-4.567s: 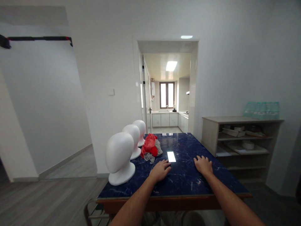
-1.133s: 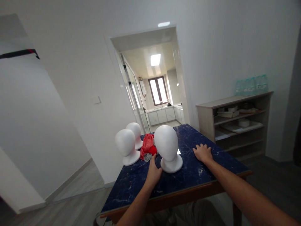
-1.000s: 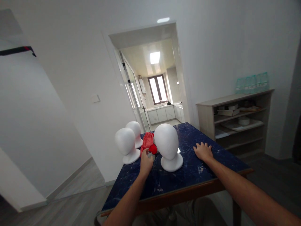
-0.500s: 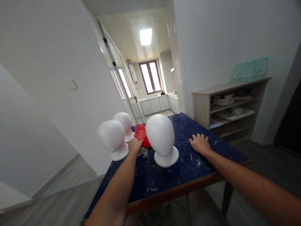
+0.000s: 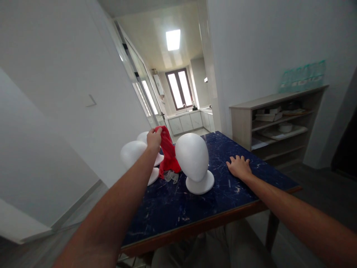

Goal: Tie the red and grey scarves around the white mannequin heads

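Here, the table (image 5: 245,193) is showing a glossy dark-blue top veined with white like marble, edged in reddish wood. Three smooth, matte white foam heads are standing on it, egg-shaped on round flared bases: the nearest head (image 5: 193,158) is sitting upright near the middle, while the second head (image 5: 133,153) and the far head (image 5: 143,137) are standing off to the left. The red cloth (image 5: 168,152) is looking thin and soft, hanging in loose folds.

The left hand (image 5: 154,139) is pinching the cloth's top edge between closed fingers and holding it raised above the table, so the fabric is draping down from the hand to the tabletop, just left of the nearest head. A crumpled grey cloth (image 5: 170,176) is lying beneath its lower end. The right hand (image 5: 238,166) is lying flat on the table, palm down, fingers spread, gripping nothing, well apart from the cloth.

The left forearm is covering part of the second head, and the hand is hiding most of the far head. The things on the wooden shelf (image 5: 276,119) by the wall are too small to make out.
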A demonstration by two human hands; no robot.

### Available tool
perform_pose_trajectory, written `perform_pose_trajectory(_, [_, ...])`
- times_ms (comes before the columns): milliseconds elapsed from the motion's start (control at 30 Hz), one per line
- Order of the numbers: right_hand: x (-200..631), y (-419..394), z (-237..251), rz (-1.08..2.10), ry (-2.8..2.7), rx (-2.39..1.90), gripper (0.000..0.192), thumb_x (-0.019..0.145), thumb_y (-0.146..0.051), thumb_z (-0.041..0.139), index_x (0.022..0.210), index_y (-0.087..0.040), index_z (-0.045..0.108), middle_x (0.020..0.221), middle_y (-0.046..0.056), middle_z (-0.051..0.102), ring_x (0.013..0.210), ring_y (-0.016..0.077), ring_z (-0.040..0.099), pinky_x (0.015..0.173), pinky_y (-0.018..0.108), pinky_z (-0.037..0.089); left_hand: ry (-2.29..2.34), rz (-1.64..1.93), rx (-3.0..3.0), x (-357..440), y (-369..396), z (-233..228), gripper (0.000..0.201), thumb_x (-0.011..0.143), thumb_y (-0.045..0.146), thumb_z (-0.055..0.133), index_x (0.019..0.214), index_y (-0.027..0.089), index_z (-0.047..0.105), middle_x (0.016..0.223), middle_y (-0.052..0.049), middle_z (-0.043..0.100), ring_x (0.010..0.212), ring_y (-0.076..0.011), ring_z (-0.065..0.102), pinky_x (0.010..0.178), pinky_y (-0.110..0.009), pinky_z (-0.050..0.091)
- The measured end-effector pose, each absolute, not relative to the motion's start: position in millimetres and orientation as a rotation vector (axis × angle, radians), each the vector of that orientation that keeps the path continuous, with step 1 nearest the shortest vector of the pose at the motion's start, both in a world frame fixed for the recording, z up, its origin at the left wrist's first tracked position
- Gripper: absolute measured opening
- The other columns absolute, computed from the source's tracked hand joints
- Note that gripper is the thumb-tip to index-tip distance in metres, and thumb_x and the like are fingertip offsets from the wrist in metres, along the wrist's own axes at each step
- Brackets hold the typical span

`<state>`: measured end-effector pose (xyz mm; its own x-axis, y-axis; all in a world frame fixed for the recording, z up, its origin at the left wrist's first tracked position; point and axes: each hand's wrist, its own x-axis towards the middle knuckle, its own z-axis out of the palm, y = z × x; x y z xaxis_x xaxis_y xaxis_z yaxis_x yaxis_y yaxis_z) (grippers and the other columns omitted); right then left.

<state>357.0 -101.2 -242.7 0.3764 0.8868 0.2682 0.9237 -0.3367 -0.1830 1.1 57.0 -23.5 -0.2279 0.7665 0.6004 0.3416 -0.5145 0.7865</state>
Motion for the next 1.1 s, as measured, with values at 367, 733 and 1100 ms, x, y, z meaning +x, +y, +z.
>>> perform_pose_trajectory(367, [369,-102,-249,-0.164,-1.406,-2.01,0.048,0.101,-0.04,0.05,0.137,-0.013,0.066,0.139,0.021,0.064,0.129,0.0378,0.054,0.111,0.054,0.039,0.688,1.59,1.428,-39,-96,128,0.017,0.086,0.024,0.081,0.09,0.016,0.065,0.067,0.0,0.066,0.057,-0.0134,0.064,0.061,-0.025,0.058])
perform_pose_trajectory(733, [276,-194,-154,0.097,-1.08,-1.081,0.027,0.097,-0.045,0.058,0.105,-0.022,0.07,0.111,0.009,0.073,0.106,0.0279,0.067,0.099,0.044,0.051,0.627,1.207,1.523,-82,-194,208,0.016,0.105,0.025,0.06,0.099,0.012,0.068,0.072,-0.003,0.069,0.063,-0.0127,0.066,0.067,-0.025,0.061])
perform_pose_trajectory(1100, [152,-266,-58,1.183,-1.545,-0.291,0.059,0.098,-0.052,0.072,0.15,-0.029,0.055,0.136,0.008,0.07,0.124,0.0255,0.066,0.107,0.043,0.053,0.437,1.009,1.651,-22,-244,221,0.023,0.112,0.02,0.048,0.108,0.009,0.068,0.077,-0.003,0.069,0.064,-0.0089,0.068,0.065,-0.018,0.059])
